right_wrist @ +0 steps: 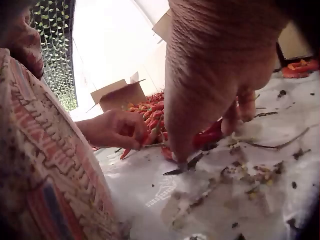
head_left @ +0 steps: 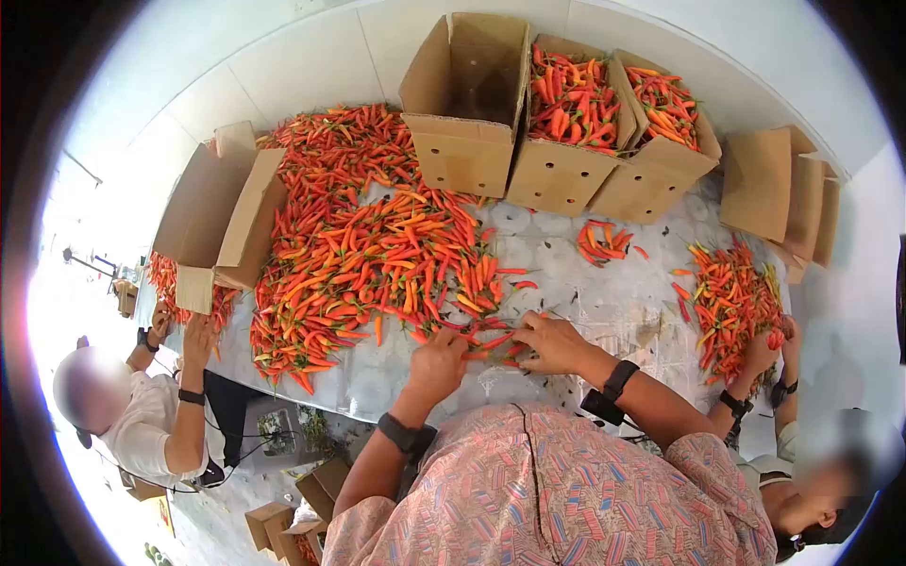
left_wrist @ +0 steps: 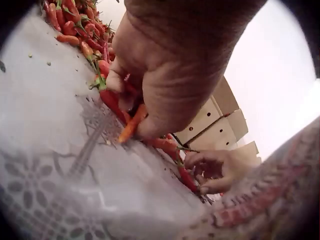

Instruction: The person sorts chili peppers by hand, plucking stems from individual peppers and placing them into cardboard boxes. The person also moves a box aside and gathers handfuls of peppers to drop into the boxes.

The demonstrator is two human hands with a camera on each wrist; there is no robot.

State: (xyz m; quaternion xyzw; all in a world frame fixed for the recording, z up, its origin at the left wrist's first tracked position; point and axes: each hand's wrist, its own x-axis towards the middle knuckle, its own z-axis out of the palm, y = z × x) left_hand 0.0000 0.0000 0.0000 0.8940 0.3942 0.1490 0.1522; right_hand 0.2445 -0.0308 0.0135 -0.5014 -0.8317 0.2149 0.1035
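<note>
At the near edge of a large pile of red and orange chili peppers (head_left: 377, 255), both hands work low over the table. My left hand (head_left: 439, 366) curls its fingers down, and an orange chili pepper (left_wrist: 132, 124) shows between thumb and fingers in the left wrist view. Red chili peppers (left_wrist: 111, 101) lie right against those fingers. My right hand (head_left: 552, 344), a short way to the right, bends its fingers and thumb about a red chili pepper (right_wrist: 210, 136). Several loose peppers (head_left: 491, 338) lie between the two hands.
Beyond the pile stand an open cardboard box (head_left: 462, 156) and two boxes filled with peppers (head_left: 571, 104). A small cluster (head_left: 604, 242) and a second pile (head_left: 731, 302) lie to the right. People work at both sides; dark debris (right_wrist: 265, 175) dots the plastic-covered table.
</note>
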